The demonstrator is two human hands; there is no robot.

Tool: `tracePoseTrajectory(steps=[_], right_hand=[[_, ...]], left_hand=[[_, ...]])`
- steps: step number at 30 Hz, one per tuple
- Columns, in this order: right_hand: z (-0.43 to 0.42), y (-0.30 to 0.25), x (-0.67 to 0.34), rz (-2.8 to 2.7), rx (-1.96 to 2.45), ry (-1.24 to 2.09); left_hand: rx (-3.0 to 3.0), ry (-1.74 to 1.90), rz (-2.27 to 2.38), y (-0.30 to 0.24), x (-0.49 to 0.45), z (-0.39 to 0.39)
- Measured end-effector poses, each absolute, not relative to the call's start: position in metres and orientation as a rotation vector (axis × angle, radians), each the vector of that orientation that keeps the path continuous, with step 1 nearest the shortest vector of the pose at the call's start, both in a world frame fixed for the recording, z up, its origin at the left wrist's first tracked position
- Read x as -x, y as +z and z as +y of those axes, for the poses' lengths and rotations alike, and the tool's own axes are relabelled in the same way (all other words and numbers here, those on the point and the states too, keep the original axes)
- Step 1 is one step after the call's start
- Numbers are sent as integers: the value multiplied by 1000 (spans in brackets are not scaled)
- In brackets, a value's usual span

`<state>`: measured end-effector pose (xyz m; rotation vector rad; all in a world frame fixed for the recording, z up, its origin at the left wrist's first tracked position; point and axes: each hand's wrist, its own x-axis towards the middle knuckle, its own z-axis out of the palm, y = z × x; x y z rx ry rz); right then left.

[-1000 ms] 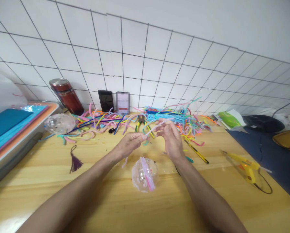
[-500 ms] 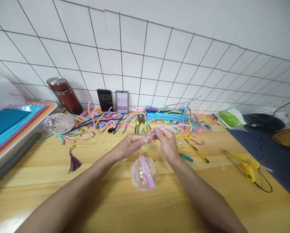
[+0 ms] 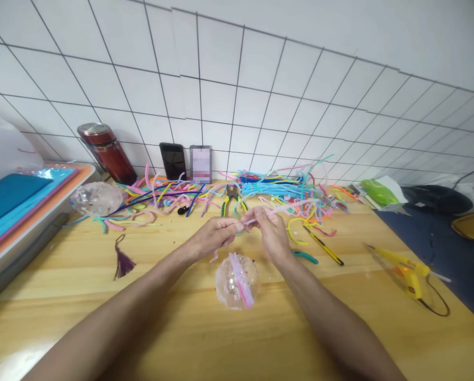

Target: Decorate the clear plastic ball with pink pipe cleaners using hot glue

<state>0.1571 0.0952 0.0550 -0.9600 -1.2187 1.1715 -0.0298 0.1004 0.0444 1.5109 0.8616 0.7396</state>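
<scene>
A pale lilac pipe cleaner (image 3: pixel 250 220) stretches between my two hands above the middle of the table. My left hand (image 3: pixel 218 234) pinches it between thumb and fingers, and a short end hangs out below that hand. My right hand (image 3: pixel 269 228) grips the same strand, and its other end runs out to the right past the knuckles. Just below my hands, on the wood, rests a clear ball (image 3: pixel 227 286) with a band of lilac and pink pipe cleaners (image 3: pixel 240 280) across it.
Behind my hands are pliers (image 3: pixel 231 197) and heaped coloured pipe cleaners (image 3: pixel 274 188). To the right lie a yellow utility knife (image 3: pixel 326 247) and a yellow glue gun (image 3: pixel 413 275). A purple tassel (image 3: pixel 123 262), another clear ball (image 3: pixel 98 199) and a red flask (image 3: pixel 110 156) are left.
The strand's loose end now hangs lower below my left hand, and its other end reaches further right. Both hands stay close together in nearly the same place. The view has shifted slightly.
</scene>
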Motion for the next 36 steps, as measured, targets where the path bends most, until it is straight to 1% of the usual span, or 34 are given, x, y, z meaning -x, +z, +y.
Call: tracePoseTrajectory(steps=[3, 7, 11, 16, 24, 28, 31, 36], right_hand=[[99, 56, -161, -1143, 963, 1199], [100, 58, -161, -1226, 838, 1286], [97, 54, -158, -1364, 907, 1156], [99, 47, -160, -1317, 1035, 1030], [95, 49, -159, -1273, 1035, 986], [98, 48, -159, -1201, 981, 1064], [97, 46, -157, -1273, 972, 1108], [95, 45, -157, -1343, 1049, 985]], left_hand=[[-1485, 747, 878, 44, 29, 100], [-1437, 836, 911, 42, 31, 103], [-1384, 850, 898, 43, 30, 104], [-1474, 915, 898, 40, 23, 99], [-1617, 734, 911, 44, 29, 99], [-1544, 764, 900, 48, 28, 99], [-1507, 835, 893, 50, 26, 96], [-1493, 787, 836, 51, 27, 96]])
